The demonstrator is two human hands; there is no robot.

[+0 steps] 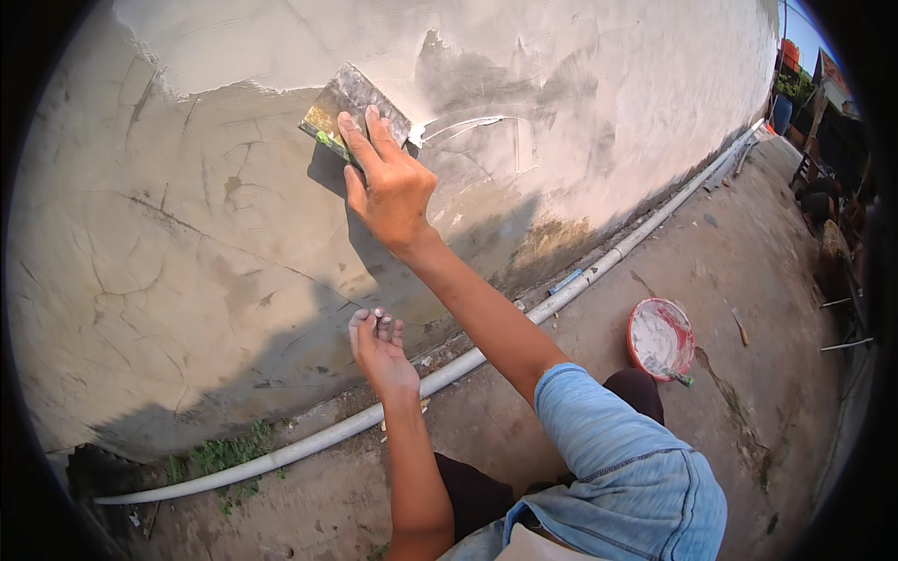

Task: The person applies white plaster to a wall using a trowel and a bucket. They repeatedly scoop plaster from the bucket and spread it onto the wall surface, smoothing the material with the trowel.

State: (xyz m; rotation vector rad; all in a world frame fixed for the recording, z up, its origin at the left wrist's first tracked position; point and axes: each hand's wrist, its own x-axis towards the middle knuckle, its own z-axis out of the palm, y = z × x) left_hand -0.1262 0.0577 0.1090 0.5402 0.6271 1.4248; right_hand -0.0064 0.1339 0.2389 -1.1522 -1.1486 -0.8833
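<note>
My right hand [388,187] grips a wide metal putty blade [332,98] with a stained, green-marked edge and presses it against the grey plastered wall [168,224]. White compound shows at the blade's right edge, near thin white streaks and a rough darker patch. Above, the wall has a pale coat with a ragged border. My left hand [377,351] hangs lower, in front of the wall, its dusty fingers loosely curled and apart, with nothing visible in them.
A long white pipe [608,265] runs along the wall's foot. A red basin [661,337] of white paste with a tool sits on the concrete ground at right, near a thin tool [741,327]. Weeds [224,458] grow lower left; clutter and a blue drum [783,112] stand far right.
</note>
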